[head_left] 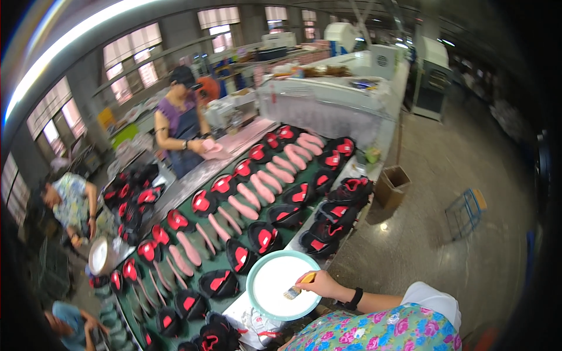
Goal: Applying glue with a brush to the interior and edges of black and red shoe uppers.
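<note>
My right hand (319, 285) is closed around the yellow handle of a flat paintbrush (291, 292). The bristles point down over the white liquid in a pale green basin (252, 294). That basin stands at the near edge of the long green work table. My left hand does not show. Just left of the basin, a black shoe upper with red lining (219, 284) rests on the table. A crumpled white cloth or bag (255, 329) lies beneath the basin's near side.
Rows of pink insoles (243, 207) and black-red uppers cover the green conveyor table. Across it, a person in a dark apron (181, 126) handles pink pieces. Two more people work at the left, near a white bucket (100, 257). A cardboard box (392, 187) and blue stool (465, 210) stand right.
</note>
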The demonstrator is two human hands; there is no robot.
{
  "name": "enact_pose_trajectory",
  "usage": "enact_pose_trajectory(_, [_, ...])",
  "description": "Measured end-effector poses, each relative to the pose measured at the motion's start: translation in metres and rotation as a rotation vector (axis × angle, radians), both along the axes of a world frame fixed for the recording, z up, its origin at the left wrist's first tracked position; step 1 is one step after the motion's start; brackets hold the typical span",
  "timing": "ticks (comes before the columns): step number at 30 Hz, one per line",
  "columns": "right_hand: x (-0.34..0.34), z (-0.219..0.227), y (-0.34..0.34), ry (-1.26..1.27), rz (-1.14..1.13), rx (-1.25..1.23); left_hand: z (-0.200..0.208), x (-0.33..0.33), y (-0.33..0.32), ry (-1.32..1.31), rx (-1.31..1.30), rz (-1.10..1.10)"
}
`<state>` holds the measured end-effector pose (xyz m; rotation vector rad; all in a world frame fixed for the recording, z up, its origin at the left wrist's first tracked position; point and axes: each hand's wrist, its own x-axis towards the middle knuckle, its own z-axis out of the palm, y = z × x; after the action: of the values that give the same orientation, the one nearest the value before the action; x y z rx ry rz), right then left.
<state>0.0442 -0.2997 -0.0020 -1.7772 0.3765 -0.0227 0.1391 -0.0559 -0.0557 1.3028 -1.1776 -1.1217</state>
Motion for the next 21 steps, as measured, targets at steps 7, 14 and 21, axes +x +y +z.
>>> enact_pose_trajectory(7, [-0.002,-0.012,-0.003,-0.051,-0.012,-0.039,0.011,0.04,-0.093,-0.111,-0.068,-0.244])
enact_pose_trajectory(14, [-0.007,-0.002,-0.011,-0.106,-0.049,-0.068,0.015,0.044,-0.167,-0.163,-0.165,-0.363])
enact_pose_trajectory(21, [-0.023,-0.009,-0.015,-0.094,-0.079,-0.113,0.009,0.036,-0.175,-0.192,-0.23,-0.271])
